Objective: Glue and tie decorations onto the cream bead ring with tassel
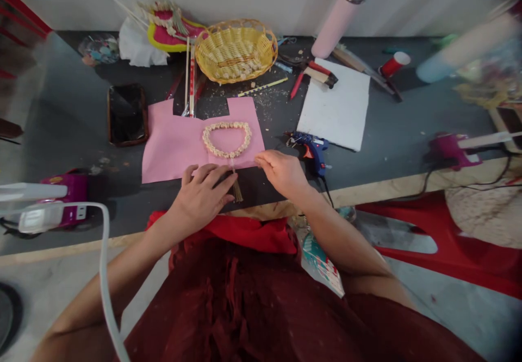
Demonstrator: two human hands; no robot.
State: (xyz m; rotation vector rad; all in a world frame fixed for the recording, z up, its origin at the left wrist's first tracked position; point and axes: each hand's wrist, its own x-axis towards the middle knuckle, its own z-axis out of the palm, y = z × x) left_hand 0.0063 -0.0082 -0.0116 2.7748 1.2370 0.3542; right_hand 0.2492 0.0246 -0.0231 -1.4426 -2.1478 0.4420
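Observation:
A loop of small cream beads (207, 140) lies on a pink sheet (173, 150), with a thin strand and a tan tassel (237, 191) hanging from its lower side. My left hand (203, 191) rests palm down at the sheet's lower edge, fingers spread, its fingertips beside the strand and the tassel's top. To the right, my right hand (281, 172) is closed in a pinch by the sheet's lower right corner. Whatever its fingertips hold, if anything, is too small to name.
A blue glue gun (313, 147) lies close to my right hand, its cord running off the front edge. Behind are a wicker basket (234, 52) and a white board (336, 106). A dark tray (128, 114) sits left of the sheet.

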